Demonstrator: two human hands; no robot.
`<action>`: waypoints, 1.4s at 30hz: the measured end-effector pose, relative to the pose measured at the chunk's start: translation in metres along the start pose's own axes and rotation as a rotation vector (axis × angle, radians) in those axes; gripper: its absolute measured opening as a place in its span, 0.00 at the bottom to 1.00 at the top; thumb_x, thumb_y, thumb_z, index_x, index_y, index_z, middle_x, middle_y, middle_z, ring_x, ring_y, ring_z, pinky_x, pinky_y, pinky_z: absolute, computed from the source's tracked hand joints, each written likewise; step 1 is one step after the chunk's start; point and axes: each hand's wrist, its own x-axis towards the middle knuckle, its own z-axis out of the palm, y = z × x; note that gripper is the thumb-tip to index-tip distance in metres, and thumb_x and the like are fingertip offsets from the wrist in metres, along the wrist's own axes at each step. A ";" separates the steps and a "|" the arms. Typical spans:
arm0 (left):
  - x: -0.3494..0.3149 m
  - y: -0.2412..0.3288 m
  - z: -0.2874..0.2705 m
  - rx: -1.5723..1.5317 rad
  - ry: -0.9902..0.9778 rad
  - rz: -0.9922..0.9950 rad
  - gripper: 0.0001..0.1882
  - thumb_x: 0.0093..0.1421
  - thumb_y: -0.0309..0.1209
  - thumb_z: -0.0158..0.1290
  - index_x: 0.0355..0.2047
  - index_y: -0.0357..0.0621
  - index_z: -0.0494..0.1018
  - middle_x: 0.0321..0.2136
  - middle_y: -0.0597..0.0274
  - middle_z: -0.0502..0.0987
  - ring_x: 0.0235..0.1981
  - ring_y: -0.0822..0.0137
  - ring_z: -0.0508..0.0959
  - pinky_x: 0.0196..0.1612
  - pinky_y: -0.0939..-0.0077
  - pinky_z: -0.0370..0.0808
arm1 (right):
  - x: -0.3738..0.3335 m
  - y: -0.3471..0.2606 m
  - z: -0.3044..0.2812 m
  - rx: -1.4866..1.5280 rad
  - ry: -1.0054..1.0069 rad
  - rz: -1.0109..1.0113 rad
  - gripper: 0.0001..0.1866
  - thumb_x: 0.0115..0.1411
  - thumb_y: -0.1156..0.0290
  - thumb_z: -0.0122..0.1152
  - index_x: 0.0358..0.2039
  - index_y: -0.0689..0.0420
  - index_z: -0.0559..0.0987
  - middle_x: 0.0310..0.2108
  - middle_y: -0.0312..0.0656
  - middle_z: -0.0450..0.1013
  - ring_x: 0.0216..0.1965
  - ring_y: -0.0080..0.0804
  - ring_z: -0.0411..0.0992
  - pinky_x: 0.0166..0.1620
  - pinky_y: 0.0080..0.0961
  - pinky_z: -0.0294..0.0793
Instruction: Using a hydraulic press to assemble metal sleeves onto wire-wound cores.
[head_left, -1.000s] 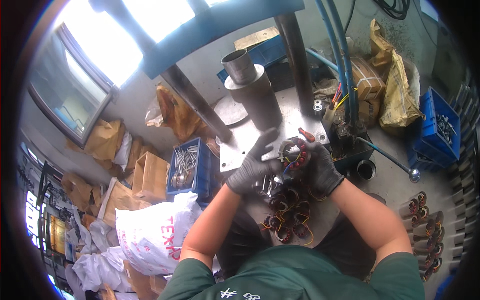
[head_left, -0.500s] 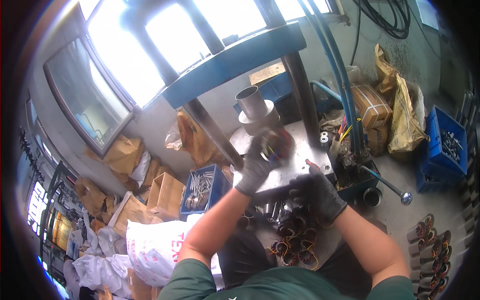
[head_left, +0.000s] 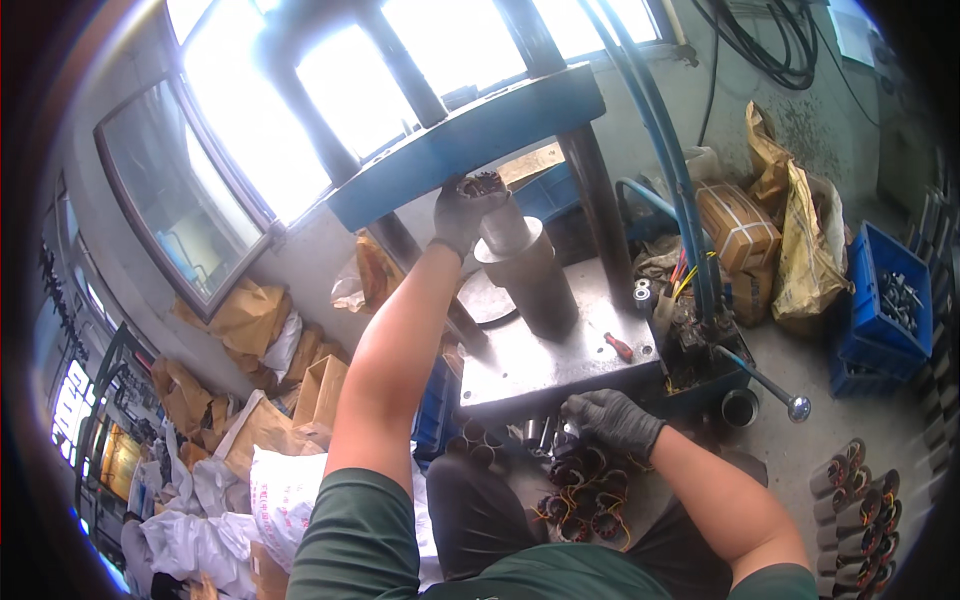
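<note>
Blown-out windows (head_left: 335, 80), sheen on metal plate (head_left: 525, 368), bent fisheye edges, black corners

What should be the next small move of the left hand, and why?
Probably, the left hand should settle the wound stator squarely on the stepped metal cylinder: it holds the stator at the cylinder's upper end, and the view hides whether the stator sits level.
</note>
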 end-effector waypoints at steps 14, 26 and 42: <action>0.020 -0.033 -0.001 0.017 -0.135 -0.019 0.20 0.57 0.33 0.71 0.45 0.34 0.80 0.42 0.60 0.85 0.43 0.71 0.82 0.51 0.76 0.78 | -0.030 -0.027 0.003 -1.039 -0.303 -0.111 0.39 0.66 0.30 0.52 0.60 0.49 0.82 0.54 0.50 0.80 0.56 0.50 0.78 0.64 0.50 0.70; -0.074 -0.067 -0.039 -0.289 0.171 -0.107 0.41 0.61 0.32 0.69 0.70 0.32 0.62 0.41 0.59 0.82 0.42 0.71 0.80 0.49 0.78 0.77 | -0.019 -0.024 -0.009 -0.721 -0.046 -0.407 0.11 0.52 0.86 0.63 0.36 0.61 0.84 0.52 0.54 0.79 0.54 0.52 0.79 0.57 0.38 0.79; -0.542 -0.386 -0.144 0.526 0.172 -0.719 0.29 0.59 0.39 0.65 0.61 0.49 0.75 0.57 0.43 0.78 0.61 0.47 0.77 0.66 0.58 0.72 | -0.081 -0.058 -0.050 -0.807 0.233 -0.413 0.11 0.65 0.88 0.53 0.44 0.60 0.74 0.54 0.55 0.79 0.64 0.48 0.73 0.74 0.49 0.60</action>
